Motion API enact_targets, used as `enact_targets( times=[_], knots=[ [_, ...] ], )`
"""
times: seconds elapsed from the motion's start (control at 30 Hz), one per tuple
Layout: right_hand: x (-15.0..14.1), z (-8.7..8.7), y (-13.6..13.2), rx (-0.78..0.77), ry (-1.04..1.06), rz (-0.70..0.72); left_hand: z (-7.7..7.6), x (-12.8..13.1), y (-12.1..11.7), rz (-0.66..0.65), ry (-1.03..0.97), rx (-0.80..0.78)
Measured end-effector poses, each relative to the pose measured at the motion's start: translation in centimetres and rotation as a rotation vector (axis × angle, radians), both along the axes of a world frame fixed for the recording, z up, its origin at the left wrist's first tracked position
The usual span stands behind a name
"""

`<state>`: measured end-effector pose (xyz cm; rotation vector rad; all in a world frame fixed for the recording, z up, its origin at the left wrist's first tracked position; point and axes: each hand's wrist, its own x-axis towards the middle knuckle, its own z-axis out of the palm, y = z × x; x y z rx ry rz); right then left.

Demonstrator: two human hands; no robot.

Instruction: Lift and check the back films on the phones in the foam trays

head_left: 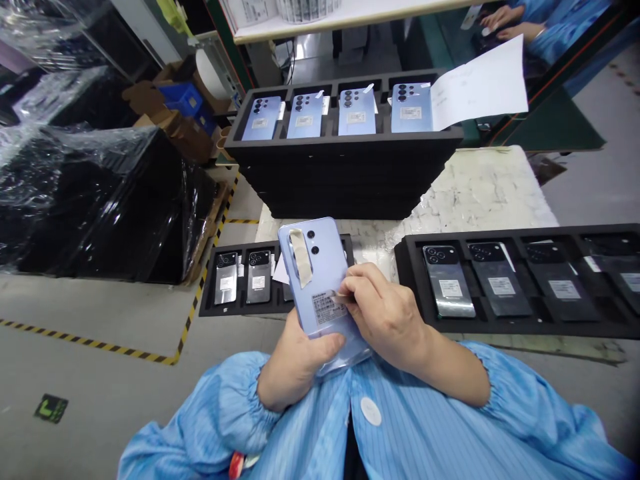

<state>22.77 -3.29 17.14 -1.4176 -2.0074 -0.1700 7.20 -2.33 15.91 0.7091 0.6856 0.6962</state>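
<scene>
A light-blue smartphone is held back side up in front of my body. My left hand grips its lower left edge, the thumb lying across the back. A strip of beige tape covers part of the camera area, beside two dark lenses. Lower on the back is a printed label. My right hand is closed in a pinch at the label's upper right. A small brownish edge shows at its fingertips, too little to name.
Behind the phone, stacked black foam trays bear several blue phones and a white paper sheet. Dark phones lie in a right tray and a small left tray. A co-worker's hands show at upper right. Wrapped black stacks stand left.
</scene>
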Motion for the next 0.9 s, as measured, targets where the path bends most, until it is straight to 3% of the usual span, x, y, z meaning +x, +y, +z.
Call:
enact_targets(
  times=[0.13, 0.27, 0.47, 0.9],
  knots=[
    [0.0, 0.1, -0.2, 0.039, -0.074, -0.004, 0.7, 0.2, 0.1, 0.01, -0.026, -0.097],
    [0.2, 0.4, -0.4, 0.011, -0.041, 0.04, 0.4, 0.2, 0.2, 0.025, -0.057, -0.158],
    [0.9, 0.7, -0.3, -0.046, 0.12, 0.101, -0.2, 0.1, 0.1, 0.038, -0.131, -0.135],
    [0.2, 1.0, -0.1, 0.052, -0.059, 0.011, 0.2, 0.2, 0.1, 0.015, -0.107, -0.086]
  ],
)
